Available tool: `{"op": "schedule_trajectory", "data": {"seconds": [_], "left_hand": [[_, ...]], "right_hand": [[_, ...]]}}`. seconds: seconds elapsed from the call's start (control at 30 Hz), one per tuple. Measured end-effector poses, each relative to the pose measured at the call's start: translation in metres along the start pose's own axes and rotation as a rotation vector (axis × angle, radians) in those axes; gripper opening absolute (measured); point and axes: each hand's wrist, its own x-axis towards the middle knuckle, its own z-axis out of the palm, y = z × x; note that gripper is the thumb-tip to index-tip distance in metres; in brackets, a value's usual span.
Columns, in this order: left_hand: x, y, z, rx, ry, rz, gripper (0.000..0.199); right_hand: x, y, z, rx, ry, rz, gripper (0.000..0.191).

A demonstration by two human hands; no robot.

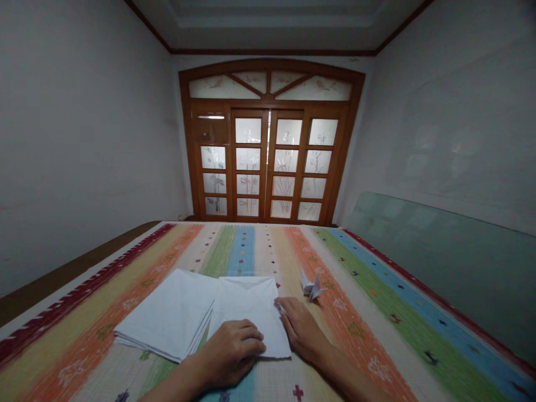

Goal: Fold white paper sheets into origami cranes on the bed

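A creased white paper sheet lies flat on the striped tablecloth. On its lower left part rests my left hand, fingers curled together against the paper; whether they pinch anything is hidden. My right hand lies along the sheet's right edge, its fingers close together and the fingertips at the upper right side of the paper. To the left, touching or just under the sheet's edge, is a stack of white papers. A small folded paper crane stands beyond my right hand.
The striped tablecloth covers the long table. A pale green glass-like panel stands along the right side. Wooden doors with glass panes are at the far end, between white walls.
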Motion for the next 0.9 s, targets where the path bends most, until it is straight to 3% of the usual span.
{"op": "schedule_trajectory", "data": {"seconds": [0.23,0.4,0.5,0.6,0.73,0.9], "left_hand": [[-0.005,0.014,0.003,0.0,-0.006,-0.015,0.026],[-0.008,0.022,-0.01,-0.201,-0.024,-0.106,0.029],[-0.013,0.009,-0.022,-0.27,-0.006,-0.196,0.035],[-0.021,-0.015,-0.026,-0.168,-0.09,-0.261,0.055],[-0.029,-0.033,-0.016,-0.01,-0.181,-0.345,0.074],[-0.025,-0.021,0.006,0.029,-0.272,-0.437,0.081]], "right_hand": [[-0.008,-0.004,-0.01,0.047,0.014,-0.105,0.047],[-0.011,-0.008,-0.025,0.038,-0.018,-0.137,0.04],[-0.011,-0.006,-0.031,0.044,-0.079,-0.153,0.039],[-0.011,-0.002,-0.032,0.079,-0.129,-0.147,0.039],[-0.01,-0.002,-0.03,0.075,-0.129,-0.119,0.04],[-0.01,-0.028,-0.02,-0.022,-0.158,-0.073,0.038]]}}
